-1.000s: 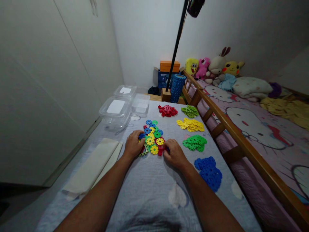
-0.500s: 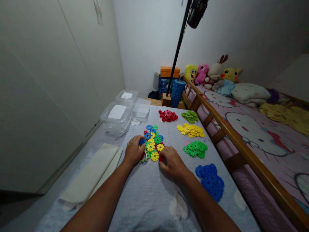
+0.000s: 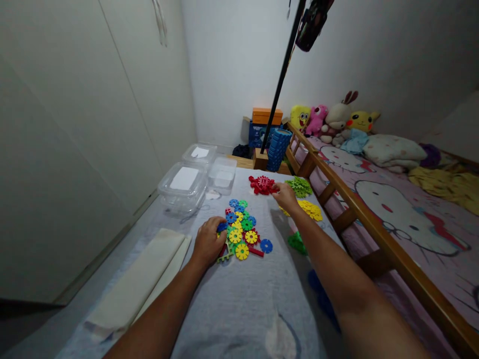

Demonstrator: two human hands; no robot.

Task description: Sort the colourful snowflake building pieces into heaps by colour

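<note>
A mixed pile of notched plastic connecting discs (image 3: 242, 251) in blue, yellow, green and red lies mid-table. At its left edge rests my left hand (image 3: 210, 240), fingers curled round a dark blue disc (image 3: 222, 227). My right hand (image 3: 286, 196) reaches to the right edge of the red pile (image 3: 262, 184), its fingertips pinched at a red piece that they partly hide. Beside the mixed pile are a loose blue disc (image 3: 266, 246) and a red bar (image 3: 256, 252). My right forearm partly covers the yellow pile (image 3: 312, 211), the green pile (image 3: 296, 243) and the dark blue pile (image 3: 322, 294).
Light green pieces (image 3: 298, 186) lie beyond my right hand. Clear plastic boxes (image 3: 183, 182) stand at the back left, and a folded cream cloth (image 3: 144, 279) lies at the left. A wooden bed rail (image 3: 359, 224) runs along the right. A black pole (image 3: 279, 85) rises behind the table.
My right hand has moved from the mixed pile up and right to the red pile. The loose blue disc and red bar now show where it was. My left hand stays at the mixed pile.
</note>
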